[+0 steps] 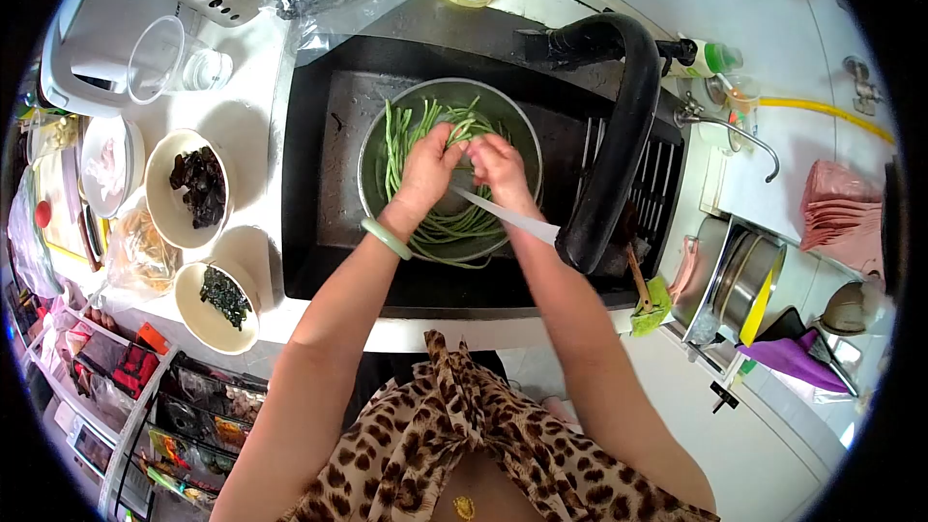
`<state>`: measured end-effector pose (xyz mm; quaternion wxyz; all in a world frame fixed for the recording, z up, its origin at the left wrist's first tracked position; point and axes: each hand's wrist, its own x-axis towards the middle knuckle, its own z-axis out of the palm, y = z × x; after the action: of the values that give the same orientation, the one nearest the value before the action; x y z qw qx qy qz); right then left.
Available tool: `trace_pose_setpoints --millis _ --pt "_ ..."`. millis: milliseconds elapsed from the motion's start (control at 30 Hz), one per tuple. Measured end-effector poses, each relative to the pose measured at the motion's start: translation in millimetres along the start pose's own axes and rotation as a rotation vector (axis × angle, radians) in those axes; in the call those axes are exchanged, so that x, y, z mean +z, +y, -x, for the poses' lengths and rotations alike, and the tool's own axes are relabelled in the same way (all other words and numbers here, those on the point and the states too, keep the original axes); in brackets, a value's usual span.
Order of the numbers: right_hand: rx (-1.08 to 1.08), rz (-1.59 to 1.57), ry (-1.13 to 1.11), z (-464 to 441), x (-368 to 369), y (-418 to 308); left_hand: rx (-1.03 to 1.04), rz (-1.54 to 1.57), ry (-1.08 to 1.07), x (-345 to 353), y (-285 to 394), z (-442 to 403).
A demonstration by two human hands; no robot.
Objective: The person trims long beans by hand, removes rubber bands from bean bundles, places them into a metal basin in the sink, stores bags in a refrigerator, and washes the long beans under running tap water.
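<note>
A metal bowl [535, 169] sits in the dark sink, holding long green beans [394, 150] along its left side and more at the bottom. Over the bowl, my left hand [425, 172] is closed around a few beans, which stick out above its fingers. My right hand [501, 169] is close beside it, fingers pinched at the same beans; its fingertips are partly blurred. A pale jade bangle [387, 239] circles my left wrist. Water [507, 217] streams from the black faucet [633, 126] into the bowl, passing by my right wrist.
Left of the sink [314, 292], bowls of black fungus [198, 188] and dark green seaweed [225, 297] stand on the counter, near a clear plastic cup [158, 60]. A dish rack [739, 280] and green cloth [652, 307] are on the right. The faucet arches over the sink's right half.
</note>
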<state>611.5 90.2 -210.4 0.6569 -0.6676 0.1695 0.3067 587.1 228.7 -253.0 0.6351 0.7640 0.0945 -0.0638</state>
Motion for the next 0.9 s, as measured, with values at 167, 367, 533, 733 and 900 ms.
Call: trace_pose_setpoints --millis 167,367,533,733,900 --pt "-0.141 -0.748 0.207 -29 -65 32 0.017 0.113 0.034 -15 11 16" --pt "0.069 -0.47 -0.379 16 -73 16 -0.252 0.413 -0.461 -36 17 3" --pt "0.073 -0.257 -0.504 -11 -45 -31 -0.139 0.331 -0.462 -39 14 3" --pt "0.137 0.771 -0.394 -30 -34 -57 -0.103 0.219 -0.522 -42 10 2" --pt "-0.221 0.939 -0.584 -22 -23 -55 0.007 0.189 -0.55 -39 7 5"
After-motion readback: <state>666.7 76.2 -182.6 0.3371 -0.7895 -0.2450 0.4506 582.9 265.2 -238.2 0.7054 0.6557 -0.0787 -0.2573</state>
